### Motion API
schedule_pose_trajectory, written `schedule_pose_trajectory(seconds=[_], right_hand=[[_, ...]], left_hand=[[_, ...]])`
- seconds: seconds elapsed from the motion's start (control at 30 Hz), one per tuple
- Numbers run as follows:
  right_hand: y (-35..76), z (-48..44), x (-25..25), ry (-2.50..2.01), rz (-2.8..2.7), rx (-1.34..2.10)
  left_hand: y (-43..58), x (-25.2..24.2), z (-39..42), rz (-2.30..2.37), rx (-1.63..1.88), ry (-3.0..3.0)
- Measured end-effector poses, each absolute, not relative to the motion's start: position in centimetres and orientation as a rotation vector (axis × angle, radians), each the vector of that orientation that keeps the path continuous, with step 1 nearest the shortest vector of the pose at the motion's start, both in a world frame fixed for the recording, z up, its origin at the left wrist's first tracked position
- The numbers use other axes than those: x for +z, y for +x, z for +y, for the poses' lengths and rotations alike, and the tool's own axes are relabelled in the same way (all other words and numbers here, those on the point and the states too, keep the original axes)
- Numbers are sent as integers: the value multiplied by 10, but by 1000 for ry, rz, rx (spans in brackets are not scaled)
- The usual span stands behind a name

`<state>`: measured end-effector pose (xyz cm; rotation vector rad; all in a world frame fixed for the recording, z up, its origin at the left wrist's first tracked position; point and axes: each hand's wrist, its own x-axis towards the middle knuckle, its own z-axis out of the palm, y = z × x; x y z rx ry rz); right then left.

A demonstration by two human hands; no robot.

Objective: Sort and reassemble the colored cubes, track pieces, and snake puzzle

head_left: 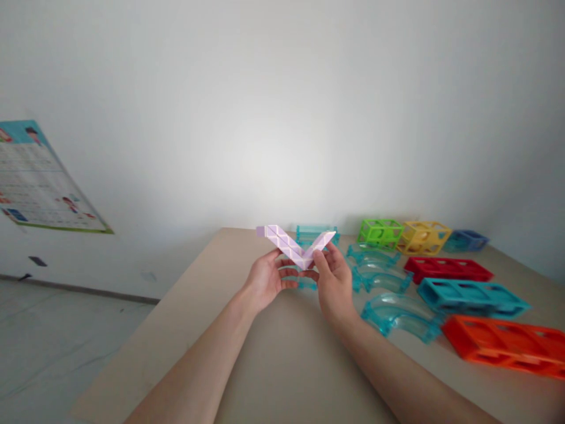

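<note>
A lilac and white twisty snake puzzle (286, 245), bent into a V with a short kink at its left end, is held up over the table. My left hand (265, 281) supports its left arm from below, the fingers curled behind it and partly hidden. With thumb in front and fingers behind, my right hand (334, 281) pinches the right arm near the bend. Behind my hands lie clear teal straight track pieces (315, 229), partly covered by the puzzle and fingers.
Clear teal curved track pieces (399, 312) lie right of my hands. Farther right are a red block frame (448, 269), a teal one (472, 297) and an orange one (507, 344). Green (380, 234), yellow (424, 237) and blue (470, 240) frames stand near the wall. The table's left edge (159, 312) drops to the floor.
</note>
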<state>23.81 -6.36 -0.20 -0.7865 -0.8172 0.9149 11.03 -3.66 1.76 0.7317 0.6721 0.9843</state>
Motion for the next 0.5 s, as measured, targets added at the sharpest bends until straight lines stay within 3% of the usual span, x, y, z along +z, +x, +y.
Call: schedule_pose_trajectory(seconds=[0.33, 0.5], right_hand=[[245, -66, 1, -726, -907, 1067], [255, -63, 5, -704, -952, 1119]], left_hand=[[117, 12, -42, 601, 1138, 1094], [111, 15, -40, 556, 893, 870]])
